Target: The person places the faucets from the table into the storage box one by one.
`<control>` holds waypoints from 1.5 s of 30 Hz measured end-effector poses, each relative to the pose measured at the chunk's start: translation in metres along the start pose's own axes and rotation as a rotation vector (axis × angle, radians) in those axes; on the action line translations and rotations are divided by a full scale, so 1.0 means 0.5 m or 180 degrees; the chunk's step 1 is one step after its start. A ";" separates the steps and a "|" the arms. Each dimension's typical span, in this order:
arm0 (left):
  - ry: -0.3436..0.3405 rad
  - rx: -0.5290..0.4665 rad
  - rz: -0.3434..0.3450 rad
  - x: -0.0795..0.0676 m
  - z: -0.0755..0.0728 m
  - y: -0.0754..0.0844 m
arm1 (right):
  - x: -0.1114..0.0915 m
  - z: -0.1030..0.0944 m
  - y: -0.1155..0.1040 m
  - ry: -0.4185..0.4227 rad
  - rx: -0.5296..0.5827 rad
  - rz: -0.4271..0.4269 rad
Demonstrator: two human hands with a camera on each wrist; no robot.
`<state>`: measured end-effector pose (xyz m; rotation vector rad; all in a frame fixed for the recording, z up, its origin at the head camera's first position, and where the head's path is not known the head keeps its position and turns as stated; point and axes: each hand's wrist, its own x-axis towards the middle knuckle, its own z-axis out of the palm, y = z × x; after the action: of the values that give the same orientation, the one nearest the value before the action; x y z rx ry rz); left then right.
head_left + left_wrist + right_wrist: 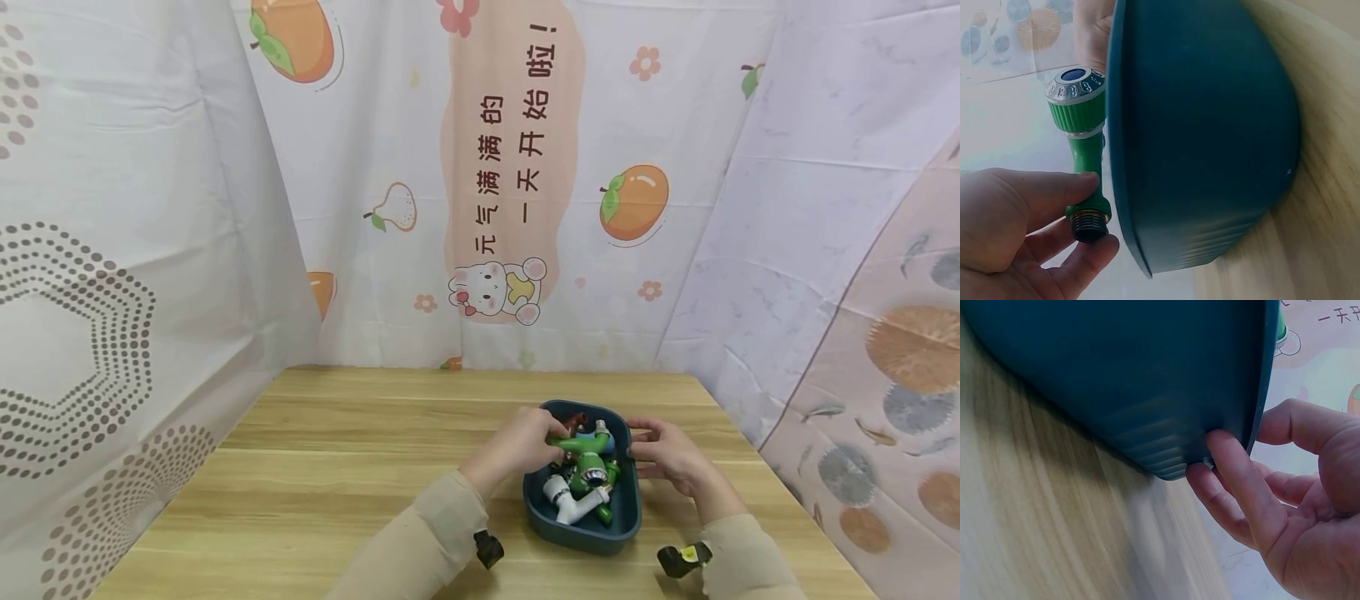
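Note:
My left hand pinches a green valve fitting between thumb and fingers, at the left side of a dark blue plastic bin. In the left wrist view the fitting has a ribbed green collar, a chrome cap with a blue centre and a dark threaded end. Inside the bin lie a white branched pipe fitting, other green fittings, a dark red piece and a blue piece. My right hand holds the bin's right wall, fingertips on its outside and one digit at the rim.
The bin stands on a wood-grain table. A printed white curtain hangs behind the table, with more sheets at both sides. Small black devices are strapped at the wrists, below the sleeves.

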<state>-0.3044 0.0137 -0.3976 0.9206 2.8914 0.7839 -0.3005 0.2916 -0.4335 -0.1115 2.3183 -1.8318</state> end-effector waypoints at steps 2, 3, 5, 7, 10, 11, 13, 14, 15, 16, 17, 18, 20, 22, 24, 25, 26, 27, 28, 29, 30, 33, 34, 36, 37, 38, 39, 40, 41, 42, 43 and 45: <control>-0.0002 0.0059 0.0043 0.001 0.003 -0.002 | -0.001 0.001 0.000 0.0008 -0.0001 0.0017; -0.0004 0.0074 0.0062 0.001 0.005 -0.002 | 0.000 0.001 0.000 0.0004 -0.0005 0.0018; -0.0010 0.0107 0.0086 0.002 0.009 -0.003 | 0.001 0.000 0.001 0.0014 -0.0003 0.0021; -0.0015 0.0126 0.0095 0.003 0.013 -0.003 | 0.001 -0.001 0.002 -0.0001 -0.0017 0.0005; -0.0025 0.0173 0.0097 0.004 0.018 -0.003 | 0.001 -0.002 0.002 0.0007 -0.0018 0.0004; -0.0031 0.0191 0.0098 0.005 0.020 -0.003 | 0.001 -0.002 0.002 0.0003 -0.0022 0.0002; -0.0046 0.0222 0.0088 0.005 0.024 -0.003 | 0.001 -0.002 0.002 -0.0002 -0.0031 -0.0003; -0.0049 0.0233 0.0080 0.005 0.026 -0.003 | 0.001 -0.002 0.002 0.0000 -0.0030 -0.0002; -0.0046 0.0254 0.0074 0.006 0.027 -0.003 | 0.001 -0.002 0.003 0.0001 -0.0025 0.0002; -0.0031 0.0277 0.0073 0.006 0.029 -0.004 | 0.001 -0.002 0.003 -0.0001 -0.0021 0.0000; -0.0014 0.0282 0.0073 0.006 0.029 -0.004 | 0.001 -0.002 0.004 -0.0006 -0.0022 -0.0005; 0.0012 0.0289 0.0083 0.007 0.029 -0.003 | 0.001 -0.002 0.004 -0.0008 -0.0019 -0.0007; 0.0062 0.0293 0.0112 0.008 0.026 -0.003 | 0.001 -0.001 0.004 0.0001 -0.0006 -0.0003; 0.0098 0.0255 0.0130 0.008 0.022 -0.002 | 0.000 -0.001 0.003 0.0001 -0.0014 -0.0007; 0.0117 0.0201 0.0123 0.007 0.017 0.000 | -0.001 0.000 0.002 0.0012 -0.0017 0.0003; 0.0119 0.0190 0.0113 0.006 0.015 0.000 | -0.001 0.000 0.002 0.0015 -0.0022 0.0010; 0.0122 0.0181 0.0104 0.005 0.013 0.000 | -0.001 0.000 0.002 0.0017 -0.0027 0.0015; 0.0124 0.0195 0.0102 0.004 0.012 0.001 | -0.001 -0.001 0.002 0.0011 -0.0041 0.0016; 0.0128 0.0212 0.0100 0.003 0.011 0.001 | -0.001 0.000 0.002 0.0028 -0.0034 0.0031; 0.0130 0.0228 0.0098 0.002 0.010 0.001 | 0.000 -0.001 0.002 0.0016 -0.0045 0.0030; 0.0129 0.0239 0.0093 0.002 0.010 0.001 | 0.000 0.000 0.003 0.0033 -0.0040 0.0047; 0.0113 0.0240 0.0072 0.001 0.011 0.000 | 0.002 0.000 0.003 0.0054 -0.0047 0.0070; 0.0109 0.0223 0.0060 0.001 0.012 -0.001 | 0.002 0.000 0.003 0.0065 -0.0050 0.0076; 0.0109 0.0178 0.0053 0.000 0.012 -0.002 | 0.001 0.000 0.003 0.0075 -0.0060 0.0080; 0.0112 0.0159 0.0054 0.000 0.013 -0.003 | 0.001 0.000 0.004 0.0071 -0.0070 0.0076; 0.0120 0.0131 0.0057 -0.001 0.012 -0.004 | 0.000 0.000 0.003 0.0077 -0.0073 0.0074; 0.0131 0.0108 0.0059 -0.002 0.011 -0.005 | 0.000 0.000 0.003 0.0078 -0.0071 0.0069; 0.0154 0.0096 0.0066 -0.003 0.011 -0.007 | 0.000 0.000 0.002 0.0069 -0.0073 0.0056; 0.0173 0.0078 0.0073 -0.003 0.009 -0.009 | -0.001 0.000 0.002 0.0058 -0.0073 0.0046; 0.0193 0.0054 0.0075 -0.005 0.007 -0.010 | -0.001 0.000 0.001 0.0052 -0.0072 0.0036; 0.0206 0.0035 0.0070 -0.005 0.005 -0.012 | -0.002 -0.001 0.000 0.0046 -0.0071 0.0026; 0.0213 -0.0036 0.0053 -0.008 -0.001 -0.015 | -0.004 -0.002 -0.002 0.0019 -0.0084 0.0006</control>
<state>-0.3054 0.0062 -0.4011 0.9364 2.9365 0.8477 -0.2989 0.2924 -0.4323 -0.1076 2.3463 -1.8034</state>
